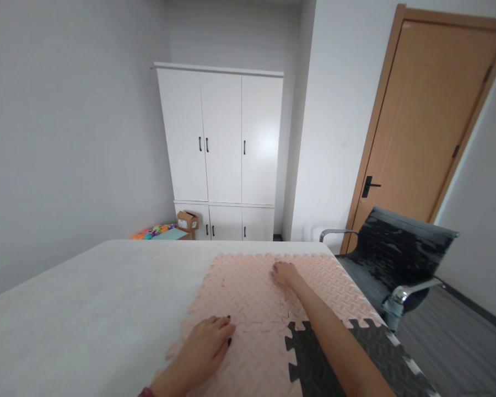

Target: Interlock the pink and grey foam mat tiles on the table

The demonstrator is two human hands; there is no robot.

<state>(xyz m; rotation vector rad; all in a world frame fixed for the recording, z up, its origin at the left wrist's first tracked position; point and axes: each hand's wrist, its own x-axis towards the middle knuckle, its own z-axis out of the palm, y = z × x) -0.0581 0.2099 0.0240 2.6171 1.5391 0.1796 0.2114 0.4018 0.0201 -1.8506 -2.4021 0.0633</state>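
Resting my left hand [210,343], fingers parted, and my right hand [285,274], fingers loosely spread, on the pink foam mats [243,289] upon the white table [91,303], I pinch nothing, probably because light pressing holds their joined seams [259,323] level beside the dark mat [312,357].

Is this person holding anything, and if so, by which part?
Nothing seems held: the left hand and right hand rest on the pink foam mats, with no visible grip.

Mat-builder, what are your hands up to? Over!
Left hand on near pink foam tile. Right hand on far pink tiles. Right forearm across black foam tile.
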